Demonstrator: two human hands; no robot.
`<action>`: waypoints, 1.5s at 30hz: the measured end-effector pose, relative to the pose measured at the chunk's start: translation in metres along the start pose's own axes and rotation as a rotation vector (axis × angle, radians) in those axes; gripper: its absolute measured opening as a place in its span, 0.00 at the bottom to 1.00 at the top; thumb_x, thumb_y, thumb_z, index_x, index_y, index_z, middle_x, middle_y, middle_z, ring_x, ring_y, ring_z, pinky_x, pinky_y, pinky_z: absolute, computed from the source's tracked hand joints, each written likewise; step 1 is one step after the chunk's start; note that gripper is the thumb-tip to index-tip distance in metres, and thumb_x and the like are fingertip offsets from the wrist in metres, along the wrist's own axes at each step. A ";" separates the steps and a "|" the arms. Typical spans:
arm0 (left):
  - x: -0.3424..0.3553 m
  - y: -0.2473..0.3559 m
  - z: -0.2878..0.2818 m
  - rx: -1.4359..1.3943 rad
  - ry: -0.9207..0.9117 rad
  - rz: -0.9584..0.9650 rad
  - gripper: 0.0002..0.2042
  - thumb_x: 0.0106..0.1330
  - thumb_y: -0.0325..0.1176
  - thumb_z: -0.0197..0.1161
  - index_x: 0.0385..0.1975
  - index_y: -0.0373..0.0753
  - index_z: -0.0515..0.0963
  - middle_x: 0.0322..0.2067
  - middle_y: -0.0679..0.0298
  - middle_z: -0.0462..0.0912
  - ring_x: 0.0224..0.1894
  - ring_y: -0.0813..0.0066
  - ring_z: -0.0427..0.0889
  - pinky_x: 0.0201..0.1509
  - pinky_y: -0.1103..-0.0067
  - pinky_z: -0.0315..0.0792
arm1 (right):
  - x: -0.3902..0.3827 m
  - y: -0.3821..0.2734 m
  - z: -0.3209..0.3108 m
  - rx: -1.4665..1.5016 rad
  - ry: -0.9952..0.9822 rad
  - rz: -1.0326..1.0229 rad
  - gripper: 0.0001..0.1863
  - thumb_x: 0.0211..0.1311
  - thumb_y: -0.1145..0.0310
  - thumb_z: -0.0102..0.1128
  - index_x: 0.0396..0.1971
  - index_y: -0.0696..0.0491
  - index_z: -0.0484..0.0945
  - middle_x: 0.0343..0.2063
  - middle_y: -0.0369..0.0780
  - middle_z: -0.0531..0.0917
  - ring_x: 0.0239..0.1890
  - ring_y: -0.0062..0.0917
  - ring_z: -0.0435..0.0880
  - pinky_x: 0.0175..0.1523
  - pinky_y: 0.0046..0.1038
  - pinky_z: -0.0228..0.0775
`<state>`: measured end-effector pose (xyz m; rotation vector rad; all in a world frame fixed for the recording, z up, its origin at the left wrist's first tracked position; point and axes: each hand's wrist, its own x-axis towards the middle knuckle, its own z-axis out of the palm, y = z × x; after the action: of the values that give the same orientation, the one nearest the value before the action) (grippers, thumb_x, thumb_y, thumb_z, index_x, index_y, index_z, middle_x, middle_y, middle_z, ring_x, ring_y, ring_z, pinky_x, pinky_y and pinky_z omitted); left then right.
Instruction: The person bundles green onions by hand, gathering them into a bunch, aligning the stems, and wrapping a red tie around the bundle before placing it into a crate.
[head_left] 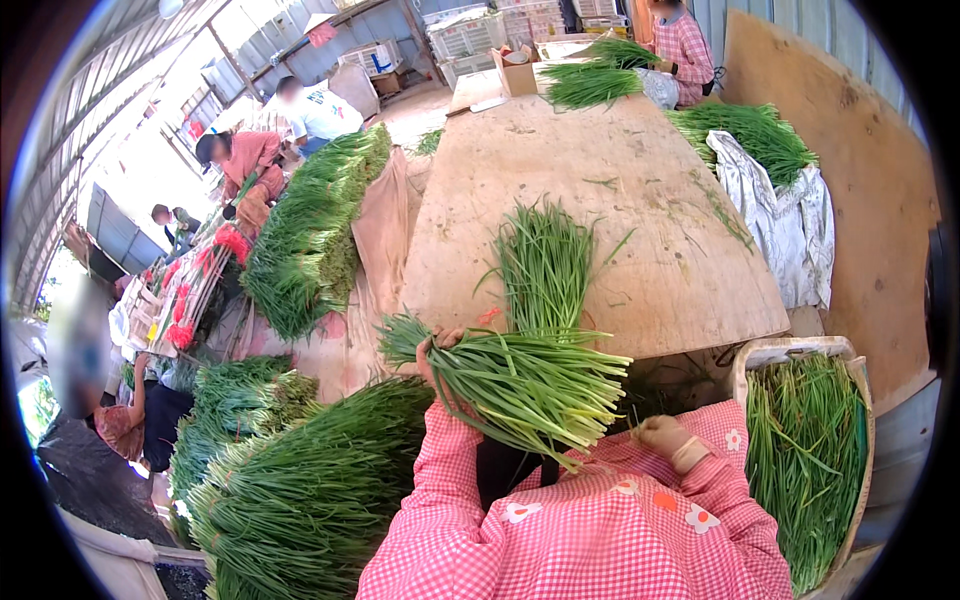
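Observation:
My left hand (437,350) is wrapped round a thick bunch of garlic chives (535,385), near its leafy end. The bunch lies across in front of my chest, its pale cut ends pointing right. My right hand (662,437), in a light glove, is curled by my checked apron, just right of those ends. Its fingers are closed, and what they hold, if anything, is too small to make out. Beyond the held bunch, a second pile of chives (546,262) lies on the wooden table (480,180), partly covered by the bunch at its near end.
A crate of chives (862,460) stands at my right. Large stacks of chives (310,490) lie at my left, with another stack (320,230) farther off. A silvery sheet (790,235) hangs by the table's right edge. Several people sit at the left; one person (685,50) works at the far end.

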<state>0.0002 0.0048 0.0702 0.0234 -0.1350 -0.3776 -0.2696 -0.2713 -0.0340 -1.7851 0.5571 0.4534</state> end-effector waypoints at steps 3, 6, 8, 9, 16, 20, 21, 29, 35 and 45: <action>-0.005 0.018 -0.035 0.259 0.083 0.115 0.10 0.60 0.39 0.44 0.30 0.39 0.66 0.24 0.66 0.73 0.31 0.71 0.72 0.44 0.71 0.68 | -0.015 -0.020 0.017 -0.676 -0.127 -0.291 0.18 0.54 0.56 0.55 0.37 0.55 0.79 0.34 0.45 0.81 0.39 0.32 0.80 0.46 0.28 0.68; -0.019 0.022 -0.035 0.274 0.087 0.110 0.11 0.60 0.40 0.44 0.31 0.39 0.66 0.25 0.65 0.74 0.31 0.71 0.73 0.43 0.73 0.68 | -0.010 -0.014 0.021 -0.542 -0.279 -0.158 0.18 0.55 0.54 0.53 0.39 0.51 0.80 0.36 0.44 0.81 0.41 0.36 0.79 0.47 0.30 0.68; -0.021 0.039 -0.060 0.233 0.112 0.091 0.09 0.59 0.39 0.46 0.30 0.40 0.66 0.22 0.66 0.72 0.28 0.71 0.73 0.41 0.74 0.69 | -0.002 -0.008 0.024 -0.533 -0.307 -0.116 0.19 0.55 0.55 0.53 0.41 0.52 0.79 0.36 0.44 0.81 0.41 0.34 0.79 0.47 0.30 0.68; -0.027 0.037 -0.052 0.299 0.183 0.101 0.08 0.59 0.38 0.46 0.29 0.40 0.66 0.20 0.67 0.71 0.27 0.71 0.73 0.41 0.74 0.69 | -0.004 -0.011 0.023 -0.532 -0.296 -0.101 0.19 0.55 0.55 0.53 0.41 0.52 0.79 0.37 0.44 0.81 0.41 0.34 0.79 0.47 0.30 0.68; -0.061 0.014 0.010 0.413 0.344 0.102 0.13 0.55 0.44 0.51 0.22 0.39 0.70 0.22 0.62 0.78 0.26 0.61 0.76 0.35 0.69 0.73 | -0.010 -0.027 0.022 -0.599 -0.297 -0.017 0.19 0.57 0.57 0.54 0.44 0.54 0.77 0.39 0.45 0.80 0.42 0.32 0.78 0.48 0.29 0.67; -0.054 0.028 -0.009 0.360 0.572 -0.031 0.16 0.52 0.48 0.54 0.21 0.38 0.72 0.20 0.61 0.77 0.24 0.62 0.76 0.34 0.69 0.73 | 0.010 0.011 0.025 -0.514 -0.270 -0.052 0.20 0.55 0.53 0.55 0.39 0.53 0.79 0.36 0.46 0.81 0.40 0.34 0.80 0.46 0.28 0.69; -0.050 0.034 -0.023 0.324 0.544 -0.050 0.17 0.51 0.48 0.54 0.20 0.38 0.73 0.20 0.60 0.78 0.24 0.63 0.76 0.34 0.69 0.73 | 0.014 0.012 0.025 -0.472 -0.277 -0.049 0.20 0.54 0.53 0.56 0.39 0.53 0.79 0.35 0.46 0.81 0.39 0.33 0.80 0.46 0.28 0.69; -0.053 0.025 -0.008 0.212 0.515 -0.077 0.14 0.52 0.43 0.55 0.13 0.39 0.72 0.17 0.61 0.77 0.21 0.65 0.76 0.29 0.71 0.75 | 0.019 0.021 0.024 -0.196 -0.286 0.043 0.16 0.56 0.63 0.58 0.40 0.59 0.78 0.33 0.41 0.82 0.38 0.23 0.79 0.46 0.25 0.68; -0.056 0.030 -0.005 0.230 0.512 -0.111 0.13 0.51 0.43 0.56 0.16 0.39 0.71 0.20 0.59 0.77 0.23 0.65 0.76 0.29 0.70 0.74 | 0.024 0.020 0.022 -0.126 -0.279 0.055 0.15 0.56 0.63 0.58 0.39 0.59 0.78 0.33 0.41 0.82 0.37 0.23 0.79 0.45 0.24 0.69; -0.060 0.035 -0.007 0.230 0.552 -0.063 0.16 0.52 0.45 0.54 0.17 0.37 0.74 0.15 0.57 0.77 0.19 0.63 0.77 0.29 0.68 0.75 | 0.026 -0.001 0.019 -0.080 -0.210 0.068 0.14 0.57 0.63 0.57 0.38 0.58 0.77 0.33 0.41 0.81 0.36 0.23 0.78 0.43 0.24 0.69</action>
<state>-0.0411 0.0591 0.0574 0.3570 0.3695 -0.4050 -0.2485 -0.2563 -0.0526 -1.7716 0.4580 0.7097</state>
